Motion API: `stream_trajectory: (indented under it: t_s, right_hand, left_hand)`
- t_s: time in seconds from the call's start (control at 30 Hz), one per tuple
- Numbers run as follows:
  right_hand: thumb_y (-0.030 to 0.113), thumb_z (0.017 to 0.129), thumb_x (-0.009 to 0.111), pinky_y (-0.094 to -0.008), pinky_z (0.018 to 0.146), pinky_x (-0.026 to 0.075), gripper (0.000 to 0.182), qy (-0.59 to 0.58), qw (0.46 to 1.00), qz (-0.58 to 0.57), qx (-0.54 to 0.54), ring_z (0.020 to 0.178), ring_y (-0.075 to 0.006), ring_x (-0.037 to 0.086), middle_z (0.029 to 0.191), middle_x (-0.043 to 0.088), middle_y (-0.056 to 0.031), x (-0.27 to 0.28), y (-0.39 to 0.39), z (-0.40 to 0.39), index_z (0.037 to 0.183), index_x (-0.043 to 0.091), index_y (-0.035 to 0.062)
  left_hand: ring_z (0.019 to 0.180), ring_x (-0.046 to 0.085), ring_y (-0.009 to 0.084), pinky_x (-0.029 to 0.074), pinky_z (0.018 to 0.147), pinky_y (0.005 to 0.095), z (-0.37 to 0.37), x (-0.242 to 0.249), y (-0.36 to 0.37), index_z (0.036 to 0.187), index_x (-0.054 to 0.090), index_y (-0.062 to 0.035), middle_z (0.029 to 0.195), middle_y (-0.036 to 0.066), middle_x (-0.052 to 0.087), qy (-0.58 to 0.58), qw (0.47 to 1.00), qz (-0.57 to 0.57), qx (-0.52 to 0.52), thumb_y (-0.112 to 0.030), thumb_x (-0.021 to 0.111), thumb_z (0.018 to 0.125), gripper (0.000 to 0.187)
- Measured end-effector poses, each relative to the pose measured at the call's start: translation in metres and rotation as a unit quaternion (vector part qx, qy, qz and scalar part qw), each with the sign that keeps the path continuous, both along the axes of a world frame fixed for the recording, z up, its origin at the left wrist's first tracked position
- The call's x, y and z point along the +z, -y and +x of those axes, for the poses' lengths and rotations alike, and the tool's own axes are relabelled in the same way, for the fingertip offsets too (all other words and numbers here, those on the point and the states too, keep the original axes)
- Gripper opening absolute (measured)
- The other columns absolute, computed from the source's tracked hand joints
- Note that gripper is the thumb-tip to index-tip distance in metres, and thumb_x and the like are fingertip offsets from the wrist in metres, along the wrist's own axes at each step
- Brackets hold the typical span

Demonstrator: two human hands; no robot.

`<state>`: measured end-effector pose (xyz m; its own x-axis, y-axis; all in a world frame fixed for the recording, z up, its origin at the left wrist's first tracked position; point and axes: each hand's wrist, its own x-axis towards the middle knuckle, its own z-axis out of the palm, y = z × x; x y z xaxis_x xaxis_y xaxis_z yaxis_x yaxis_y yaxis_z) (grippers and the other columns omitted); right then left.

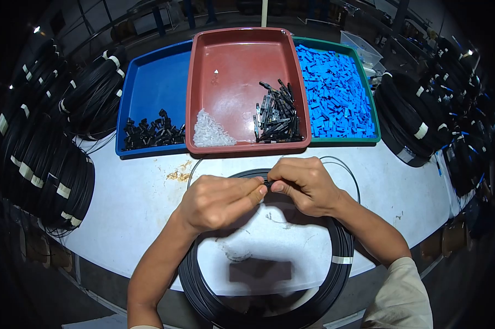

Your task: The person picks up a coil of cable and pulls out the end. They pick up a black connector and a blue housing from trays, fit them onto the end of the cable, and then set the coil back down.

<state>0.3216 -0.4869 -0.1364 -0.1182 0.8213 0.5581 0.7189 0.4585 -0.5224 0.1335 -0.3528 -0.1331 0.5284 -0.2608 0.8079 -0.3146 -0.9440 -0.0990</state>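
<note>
My left hand [220, 202] and my right hand [307, 186] meet above the far side of a coil of black cable [343, 241]. Both are closed in a pinch on a small black piece [267, 184], mostly covered by the fingertips; its exact kind cannot be made out. A thin loose loop of cable [358, 189] arches out behind my right wrist. White tape [343, 260] binds the coil on its right side. The coil lies on the white table and overhangs its front edge.
Behind the coil stand a blue tray [159, 77] with black parts, a red tray [236, 60] with clear pieces and black connectors [280, 112], and a green tray [376, 118] of blue pieces [335, 93]. Black cable coils [44, 170] stack at left; more coils [409, 118] stand right.
</note>
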Motion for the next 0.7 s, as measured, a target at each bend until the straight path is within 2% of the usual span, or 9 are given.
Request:
stream_trajectory:
  t_s: [0.13, 0.23, 0.33, 0.4, 0.47, 0.53, 0.63, 0.67, 0.7]
  right_hand:
    - [0.009, 0.08, 0.075, -0.0351, 0.062, 0.053, 0.018, 0.029, 0.998, 0.046, -0.017, 0.069, -0.0278, 0.067, 0.084, 0.066, -0.0123, 0.005, -0.002, -0.005, 0.092, 0.065, -0.0008]
    - [0.003, 0.071, 0.071, -0.0351, 0.058, 0.054, 0.022, 0.096, 0.971, 0.211, -0.055, 0.071, -0.0258, 0.069, 0.09, 0.068, -0.0106, -0.002, -0.006, -0.004, 0.093, 0.066, 0.0011]
    - [0.001, 0.067, 0.069, -0.0353, 0.056, 0.055, 0.025, 0.111, 0.974, 0.193, -0.035, 0.071, -0.025, 0.07, 0.089, 0.07, -0.01, 0.0, -0.001, -0.003, 0.092, 0.067, 0.0011]
    - [0.003, 0.072, 0.071, -0.0358, 0.059, 0.055, 0.02, 0.097, 0.982, 0.157, -0.045, 0.07, -0.0263, 0.069, 0.086, 0.071, -0.0106, 0.0, 0.002, -0.004, 0.092, 0.069, 0.0004]
    - [0.006, 0.079, 0.072, -0.0368, 0.062, 0.055, 0.017, 0.004, 1.0, 0.008, -0.004, 0.07, -0.0286, 0.069, 0.084, 0.071, -0.0126, 0.001, 0.001, -0.002, 0.093, 0.069, -0.0003]
    - [0.008, 0.081, 0.074, -0.038, 0.065, 0.054, 0.017, -0.019, 0.999, -0.036, 0.005, 0.07, -0.0313, 0.068, 0.087, 0.071, -0.0152, 0.002, 0.001, -0.001, 0.095, 0.07, -0.0012]
    - [0.005, 0.079, 0.075, -0.0368, 0.066, 0.054, 0.017, -0.02, 1.0, 0.002, -0.001, 0.07, -0.031, 0.068, 0.088, 0.071, -0.0142, 0.003, -0.002, -0.005, 0.094, 0.069, -0.0015]
    - [0.004, 0.078, 0.075, -0.0365, 0.065, 0.055, 0.017, -0.003, 0.998, 0.061, -0.02, 0.069, -0.0304, 0.068, 0.088, 0.071, -0.0134, 0.009, -0.001, -0.008, 0.094, 0.069, -0.0015]
    - [0.002, 0.077, 0.074, -0.0363, 0.063, 0.055, 0.018, 0.013, 0.992, 0.121, -0.039, 0.069, -0.0298, 0.068, 0.088, 0.071, -0.0127, 0.012, -0.001, -0.01, 0.093, 0.068, -0.0015]
  left_hand:
    - [0.066, 0.074, 0.0175, 0.06, 0.058, 0.0281, -0.001, 0.001, -0.001, 0.087, 0.077, -0.0006, 0.082, 0.012, 0.077, -0.051, 0.982, -0.18, -0.017, -0.004, 0.083, 0.074, 0.015]
    - [0.064, 0.074, 0.0151, 0.057, 0.056, 0.0237, -0.003, 0.003, 0.004, 0.082, 0.077, 0.0022, 0.076, 0.013, 0.076, -0.128, 0.904, -0.408, -0.015, 0.002, 0.082, 0.076, 0.008]
    - [0.062, 0.074, 0.0175, 0.059, 0.056, 0.0262, 0.0, 0.001, 0.003, 0.083, 0.077, 0.0001, 0.077, 0.014, 0.076, -0.096, 0.945, -0.312, -0.029, -0.002, 0.082, 0.075, 0.01]
    - [0.064, 0.074, 0.0168, 0.059, 0.056, 0.0271, 0.0, 0.001, 0.002, 0.085, 0.077, -0.0003, 0.081, 0.013, 0.076, -0.075, 0.973, -0.216, -0.041, -0.001, 0.081, 0.075, 0.011]
    - [0.066, 0.074, 0.0169, 0.06, 0.055, 0.0285, -0.002, 0.003, 0.004, 0.086, 0.076, -0.0007, 0.083, 0.011, 0.076, -0.015, 1.0, 0.019, 0.008, -0.001, 0.08, 0.074, 0.012]
    - [0.068, 0.074, 0.017, 0.06, 0.054, 0.0287, 0.0, 0.0, 0.002, 0.086, 0.076, -0.0002, 0.082, 0.01, 0.075, 0.0, 1.0, 0.023, 0.004, -0.001, 0.078, 0.075, 0.011]
    - [0.066, 0.074, 0.0179, 0.059, 0.054, 0.0274, -0.001, 0.001, -0.003, 0.086, 0.077, -0.0003, 0.084, 0.013, 0.077, -0.04, 0.99, -0.137, -0.02, -0.002, 0.082, 0.073, 0.014]
    - [0.066, 0.074, 0.0179, 0.059, 0.054, 0.0274, -0.002, 0.0, -0.003, 0.086, 0.077, -0.0003, 0.084, 0.013, 0.077, -0.04, 0.99, -0.138, -0.019, -0.002, 0.082, 0.073, 0.014]
    - [0.065, 0.074, 0.0183, 0.059, 0.055, 0.0274, -0.002, -0.001, -0.001, 0.085, 0.077, -0.0005, 0.083, 0.014, 0.076, -0.072, 0.966, -0.246, -0.014, -0.002, 0.082, 0.073, 0.014]
